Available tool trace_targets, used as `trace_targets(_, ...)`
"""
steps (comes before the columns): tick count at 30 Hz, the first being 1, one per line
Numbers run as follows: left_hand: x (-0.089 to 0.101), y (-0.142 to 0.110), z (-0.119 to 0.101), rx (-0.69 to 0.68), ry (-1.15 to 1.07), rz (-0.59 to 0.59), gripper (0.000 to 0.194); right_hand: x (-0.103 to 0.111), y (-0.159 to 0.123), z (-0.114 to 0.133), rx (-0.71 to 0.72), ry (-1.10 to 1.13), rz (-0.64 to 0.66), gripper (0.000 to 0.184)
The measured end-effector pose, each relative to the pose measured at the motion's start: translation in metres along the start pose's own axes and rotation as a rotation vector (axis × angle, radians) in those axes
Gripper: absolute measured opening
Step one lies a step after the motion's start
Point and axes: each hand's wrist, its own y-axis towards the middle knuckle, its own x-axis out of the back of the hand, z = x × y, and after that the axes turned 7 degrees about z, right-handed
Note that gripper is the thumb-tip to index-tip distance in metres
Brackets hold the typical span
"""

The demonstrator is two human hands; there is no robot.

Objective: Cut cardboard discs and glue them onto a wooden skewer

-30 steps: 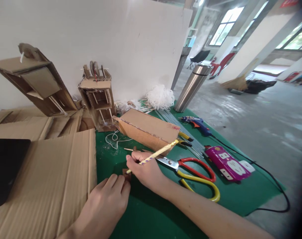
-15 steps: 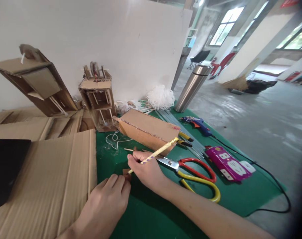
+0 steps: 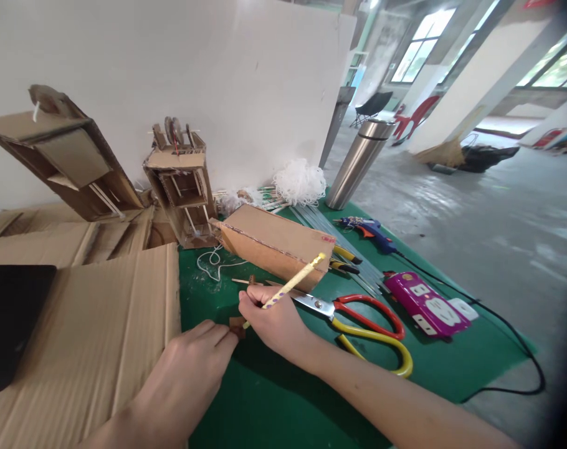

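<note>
My right hand (image 3: 274, 321) is closed around a pale yellow patterned pencil (image 3: 293, 282), slanted with its upper end to the right. The pencil's lower tip touches or nearly touches a small brown cardboard piece (image 3: 237, 325) on the green table. Curled fingers of my left hand (image 3: 197, 355) grip that piece at its near side, and they hide part of it. Just behind the right hand lies a thin stick with a small cardboard bit (image 3: 252, 280) on it. Large scissors (image 3: 331, 307) with one red and one yellow handle rest beside the right wrist.
Beyond the hands stand a closed cardboard box (image 3: 278, 240) and a cardboard tower (image 3: 185, 187) with wheels on top. At the right are a steel flask (image 3: 358, 165), a glue gun (image 3: 370, 232) and a purple power strip (image 3: 426, 305) with a cable. Cardboard sheets (image 3: 101, 337) cover the left.
My left hand has drawn slightly back to the left, baring more of the cardboard piece. The pencil's tip has moved a little to the right, and the pencil stands somewhat steeper.
</note>
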Motion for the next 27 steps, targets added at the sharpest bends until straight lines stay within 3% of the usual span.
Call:
trace_targets(11, 0.000, 0.004, -0.001, -0.031, 0.048, -0.019, 0.036, -0.001, -0.001, -0.001, -0.031, 0.026, 0.013, 0.038)
trace_targets(19, 0.007, 0.009, 0.004, 0.040, -0.044, -0.128, 0.016, 0.006, 0.000, 0.004, -0.102, 0.107, -0.082, 0.041)
trace_targets(27, 0.015, 0.017, 0.019, 0.167, -0.192, -0.004, 0.013, 0.006, -0.001, 0.001, -0.140, 0.146, -0.091, 0.044)
